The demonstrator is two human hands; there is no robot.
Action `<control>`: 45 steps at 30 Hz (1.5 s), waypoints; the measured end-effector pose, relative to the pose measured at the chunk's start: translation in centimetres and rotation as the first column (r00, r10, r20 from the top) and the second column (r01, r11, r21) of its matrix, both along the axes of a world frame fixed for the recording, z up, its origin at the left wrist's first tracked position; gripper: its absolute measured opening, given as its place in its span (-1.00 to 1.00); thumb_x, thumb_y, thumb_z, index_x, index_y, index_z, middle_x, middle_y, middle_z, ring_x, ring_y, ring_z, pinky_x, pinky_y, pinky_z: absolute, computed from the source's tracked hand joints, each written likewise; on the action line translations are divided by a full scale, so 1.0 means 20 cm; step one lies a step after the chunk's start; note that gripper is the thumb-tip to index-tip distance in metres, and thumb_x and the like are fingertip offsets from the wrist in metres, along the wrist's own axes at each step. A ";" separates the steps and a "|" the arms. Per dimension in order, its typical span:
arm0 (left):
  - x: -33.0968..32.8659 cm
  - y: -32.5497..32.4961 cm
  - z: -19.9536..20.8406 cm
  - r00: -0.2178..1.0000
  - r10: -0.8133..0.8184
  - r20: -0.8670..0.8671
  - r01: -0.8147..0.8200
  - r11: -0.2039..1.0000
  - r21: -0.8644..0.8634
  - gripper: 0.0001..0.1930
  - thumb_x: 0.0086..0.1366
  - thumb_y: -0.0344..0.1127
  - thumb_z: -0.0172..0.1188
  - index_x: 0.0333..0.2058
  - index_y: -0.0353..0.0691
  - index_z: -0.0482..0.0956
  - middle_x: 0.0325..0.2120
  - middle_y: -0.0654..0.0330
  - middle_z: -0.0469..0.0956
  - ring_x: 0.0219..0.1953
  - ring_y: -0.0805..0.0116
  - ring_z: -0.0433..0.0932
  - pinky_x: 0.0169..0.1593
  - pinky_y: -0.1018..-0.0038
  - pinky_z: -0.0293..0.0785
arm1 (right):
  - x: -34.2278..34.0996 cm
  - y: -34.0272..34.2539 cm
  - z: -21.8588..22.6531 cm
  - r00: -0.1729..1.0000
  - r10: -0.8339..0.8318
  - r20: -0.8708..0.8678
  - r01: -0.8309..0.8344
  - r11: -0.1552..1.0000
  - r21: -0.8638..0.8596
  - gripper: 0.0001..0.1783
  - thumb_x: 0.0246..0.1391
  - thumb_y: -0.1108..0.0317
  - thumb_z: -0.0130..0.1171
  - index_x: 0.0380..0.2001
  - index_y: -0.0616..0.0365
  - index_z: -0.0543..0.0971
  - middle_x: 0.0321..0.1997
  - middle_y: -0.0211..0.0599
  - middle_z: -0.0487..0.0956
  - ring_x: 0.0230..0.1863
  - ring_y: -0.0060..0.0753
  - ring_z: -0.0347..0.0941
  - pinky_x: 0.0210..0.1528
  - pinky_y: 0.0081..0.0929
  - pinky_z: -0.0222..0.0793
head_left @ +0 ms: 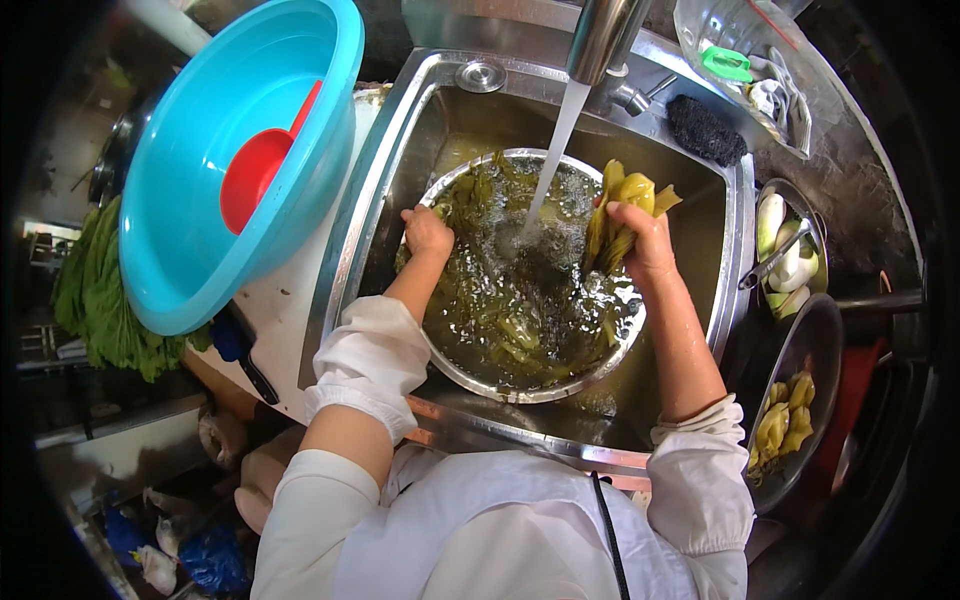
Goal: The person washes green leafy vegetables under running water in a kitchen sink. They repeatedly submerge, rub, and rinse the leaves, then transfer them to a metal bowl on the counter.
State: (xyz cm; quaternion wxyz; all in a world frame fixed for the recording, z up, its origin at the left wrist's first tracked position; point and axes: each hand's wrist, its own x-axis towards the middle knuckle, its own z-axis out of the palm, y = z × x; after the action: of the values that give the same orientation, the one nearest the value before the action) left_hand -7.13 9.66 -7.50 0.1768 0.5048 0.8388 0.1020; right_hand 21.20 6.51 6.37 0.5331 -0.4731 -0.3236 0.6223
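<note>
The right hand (648, 238) grips limp yellow-green leafy vegetables (634, 189) on its left and far sides, over a round silver metal basin (515, 396) whose left rim the left hand (428, 233) clasps.

We could read no text, label, brand, number or sign on any of the things that we saw in this view.

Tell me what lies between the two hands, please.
In the head view, between the left hand and right hand lies water with greens in the bowl; the tap runs into it.
</note>
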 end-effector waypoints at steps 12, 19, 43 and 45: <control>0.01 -0.03 0.04 0.955 -0.296 -0.015 0.290 0.942 -0.167 -0.62 0.19 -0.21 -0.06 -0.12 -0.37 0.17 -0.32 -0.18 0.50 -0.23 -0.08 0.50 -0.16 0.14 0.40 | 0.06 -0.08 -0.03 0.998 -0.043 0.045 0.045 0.998 -0.052 -0.61 -0.24 0.44 0.10 -0.22 0.34 0.43 -0.34 -0.19 0.51 -0.33 -0.36 0.43 -0.25 -0.44 0.37; -0.01 0.02 0.60 0.442 -0.236 0.865 0.043 0.969 0.242 -0.80 0.22 -0.46 -0.24 -0.16 -0.32 0.18 -0.36 -0.06 0.48 -0.37 0.13 0.56 -0.44 0.36 0.55 | 0.01 -0.08 0.01 0.980 0.031 0.196 -0.053 0.993 0.108 -0.60 -0.27 0.49 0.18 -0.24 0.22 0.37 -0.34 -0.31 0.47 -0.32 -0.45 0.40 -0.22 -0.52 0.34; 0.38 0.02 0.78 0.490 -0.587 0.644 0.046 0.756 0.653 -0.67 0.29 -0.13 -0.03 -0.35 -0.33 0.48 -0.36 0.06 0.50 -0.32 0.32 0.47 -0.20 0.43 0.35 | -0.30 0.06 0.14 0.922 0.135 -0.362 -0.102 0.989 0.110 -0.51 -0.23 0.52 0.18 -0.10 0.20 0.37 -0.19 -0.30 0.45 -0.16 -0.36 0.38 -0.06 -0.40 0.31; 0.40 0.04 0.79 0.540 -0.580 0.610 0.098 0.763 0.639 -0.67 0.30 -0.13 -0.04 -0.32 -0.33 0.47 -0.30 0.05 0.47 -0.26 0.32 0.45 -0.17 0.43 0.34 | -0.29 0.06 0.15 0.894 0.186 -0.407 -0.156 0.982 0.107 -0.52 -0.15 0.48 0.17 -0.06 0.20 0.38 -0.12 -0.26 0.47 -0.11 -0.27 0.41 0.02 -0.30 0.28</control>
State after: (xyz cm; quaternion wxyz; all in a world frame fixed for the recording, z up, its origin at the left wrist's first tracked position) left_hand 0.87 10.53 8.32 0.3921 0.5956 0.4906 0.5009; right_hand 15.43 7.65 9.38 0.5495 -0.2805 -0.2651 0.7410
